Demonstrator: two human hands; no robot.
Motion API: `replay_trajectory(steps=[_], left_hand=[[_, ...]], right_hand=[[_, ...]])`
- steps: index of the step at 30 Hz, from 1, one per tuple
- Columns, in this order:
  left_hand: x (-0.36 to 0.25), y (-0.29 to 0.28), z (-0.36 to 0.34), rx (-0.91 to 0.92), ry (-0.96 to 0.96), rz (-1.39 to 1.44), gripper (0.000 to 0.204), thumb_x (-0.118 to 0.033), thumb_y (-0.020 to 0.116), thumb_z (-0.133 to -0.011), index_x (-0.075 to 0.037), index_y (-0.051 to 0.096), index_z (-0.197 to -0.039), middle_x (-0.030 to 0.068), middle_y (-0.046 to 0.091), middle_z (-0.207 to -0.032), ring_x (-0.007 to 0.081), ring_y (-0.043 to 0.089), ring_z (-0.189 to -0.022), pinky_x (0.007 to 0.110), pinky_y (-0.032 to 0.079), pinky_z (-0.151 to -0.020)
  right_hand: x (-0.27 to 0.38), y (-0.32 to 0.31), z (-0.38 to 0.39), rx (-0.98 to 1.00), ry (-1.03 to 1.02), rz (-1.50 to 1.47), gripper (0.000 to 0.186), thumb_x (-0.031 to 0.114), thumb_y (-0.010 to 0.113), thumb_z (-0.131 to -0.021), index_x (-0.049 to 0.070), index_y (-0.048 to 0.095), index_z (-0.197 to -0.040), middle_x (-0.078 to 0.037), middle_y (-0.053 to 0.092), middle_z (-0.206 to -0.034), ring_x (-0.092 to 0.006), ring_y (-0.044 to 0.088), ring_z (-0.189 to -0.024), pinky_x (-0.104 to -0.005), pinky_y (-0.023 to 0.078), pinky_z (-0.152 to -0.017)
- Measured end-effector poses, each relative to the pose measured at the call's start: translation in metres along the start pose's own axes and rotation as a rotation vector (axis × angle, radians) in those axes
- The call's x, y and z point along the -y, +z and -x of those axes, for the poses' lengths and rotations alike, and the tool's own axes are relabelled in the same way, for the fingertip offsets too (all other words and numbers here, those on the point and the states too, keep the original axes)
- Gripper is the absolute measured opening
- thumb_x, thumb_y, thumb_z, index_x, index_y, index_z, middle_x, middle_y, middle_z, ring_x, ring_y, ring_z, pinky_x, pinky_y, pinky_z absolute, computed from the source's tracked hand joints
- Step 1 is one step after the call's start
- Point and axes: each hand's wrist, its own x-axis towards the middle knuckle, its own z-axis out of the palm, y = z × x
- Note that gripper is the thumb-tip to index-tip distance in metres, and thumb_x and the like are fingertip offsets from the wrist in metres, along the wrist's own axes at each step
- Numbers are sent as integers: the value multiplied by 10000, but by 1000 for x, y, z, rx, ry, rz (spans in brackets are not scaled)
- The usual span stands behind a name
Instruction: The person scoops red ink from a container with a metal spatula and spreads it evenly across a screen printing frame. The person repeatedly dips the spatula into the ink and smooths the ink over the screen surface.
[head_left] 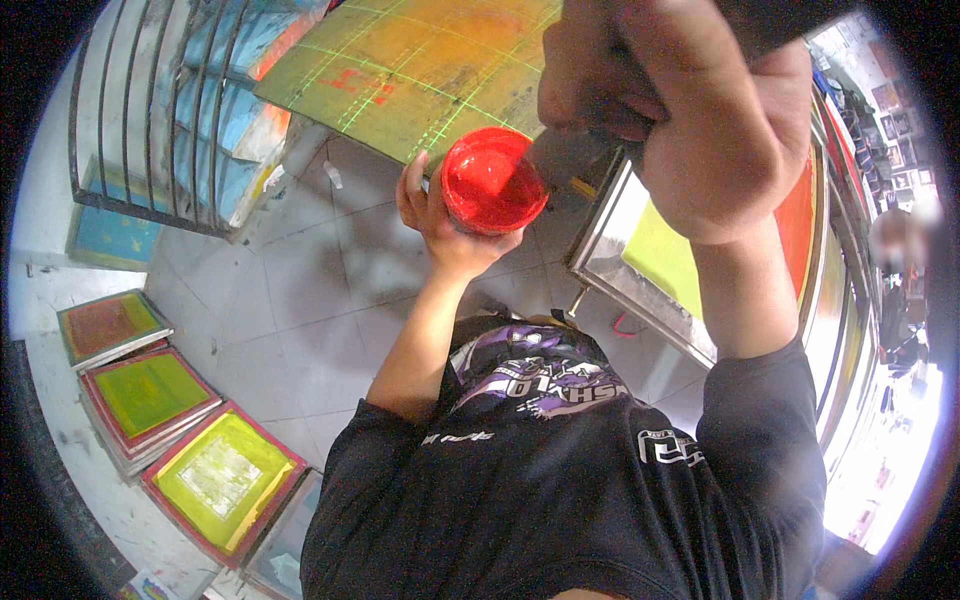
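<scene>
My left hand (438,222) is wrapped round the side of an open, round tub (497,182) that holds glossy red paint or ink. The tub is in front of my body, by the near edge of a stained green-and-orange table (390,100) marked with bright green grid lines. Close to the camera, my right hand (715,120) is raised at the upper right with its fingers curled. Something dark (775,22) shows beside those fingers at the top edge. Its kind cannot be made out, and part of it lies outside the picture.
Framed screens with yellow-green mesh (225,478) lie in a row at the left, some stacked. A curved metal rack (125,110) holding blue sheets stands at the upper left. To the right, a metal-edged frame (625,235) juts out above the tiled floor (290,290).
</scene>
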Motion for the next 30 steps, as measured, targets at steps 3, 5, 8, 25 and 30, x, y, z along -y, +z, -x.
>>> replay_trajectory(steps=[3, 5, 8, 25, 30], left_hand=[[3, 1, 2, 4, -4, 7, 916, -468, 843, -437, -94, 540, -1217, 188, 443, -1303, 377, 332, -1279, 516, 250, -1045], [3, 1, 0, 24, 35, -11, 926, -462, 848, -426, -104, 538, -1222, 184, 418, -1329, 393, 328, -1271, 523, 249, -1042], [3, 2, 3, 8, -24, 12, 925, -451, 851, -421, -112, 538, -1223, 178, 374, -1368, 406, 292, -1276, 538, 245, -1035], [5, -2, -7, 142, 57, -61, 967, -452, 855, -439, -99, 488, -1261, 188, 322, -1384, 412, 237, -1290, 562, 249, -1029], [5, -2, -9, 153, 62, -97, 1015, -460, 860, -451, -80, 443, -1295, 190, 331, -1360, 404, 274, -1267, 541, 271, -1023]], right_hand=[[2, -2, -6, -40, -5, -32, 160, 198, 561, -954, 49, 528, -906, -15, 520, -539, -87, 446, -405, -236, 352, -385], [-3, -2, -9, -102, -61, -63, 165, 206, 556, -957, 54, 528, -900, -14, 518, -535, -87, 443, -401, -238, 351, -381], [-14, -7, -2, -138, -69, -23, 170, 217, 544, -965, 64, 526, -895, -12, 513, -529, -87, 440, -396, -237, 347, -376], [25, -24, -3, -583, 300, -274, 437, 464, 452, -972, 168, 355, -666, 40, 247, -511, -103, 280, -407, -293, 296, -412], [2, -16, 12, -726, 260, -203, 395, 396, 517, -957, 158, 373, -677, 52, 282, -515, -84, 293, -406, -277, 287, -391]])
